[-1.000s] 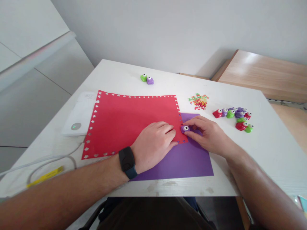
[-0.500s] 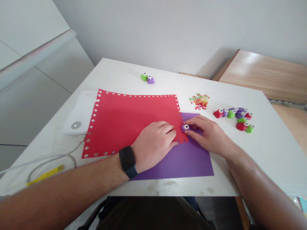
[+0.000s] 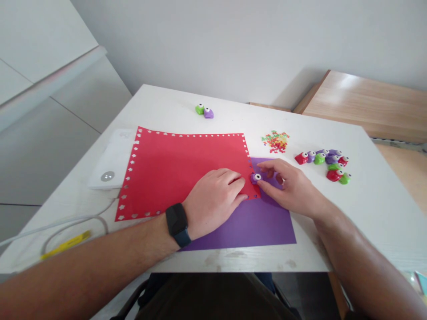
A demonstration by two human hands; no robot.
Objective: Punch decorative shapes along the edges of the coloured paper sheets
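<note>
The small purple punch (image 3: 256, 178) stands at the right edge of the red sheet (image 3: 173, 164), not far from its near right corner. Its top is a round white button with a black star, and this star faces upward. Around it, the grip of the right hand (image 3: 289, 184) is partly open: the thumb is at the near right side of the punch, seemingly touching it, while the index finger is lifted apart on the far side, and the other fingers are bent. The left hand (image 3: 215, 200) lies palm down on the red sheet, to the left of the punch, with its fingers bent close together; I cannot tell whether its grip holds something underneath. A dark watch (image 3: 177, 222) is on the left wrist. The red sheet has a row of small cut holes along its borders, and some holes near the punch show purple, because the purple sheet (image 3: 260, 226) lies below this part. Farther to the right is a loose pile of colourful paper cutouts (image 3: 276, 142), and beyond it on the right, a group of red, purple and green punches (image 3: 323, 164). A green punch (image 3: 199, 109) and a lilac punch (image 3: 208, 114) are side by side at the far part of the white bench (image 3: 360, 213).
</note>
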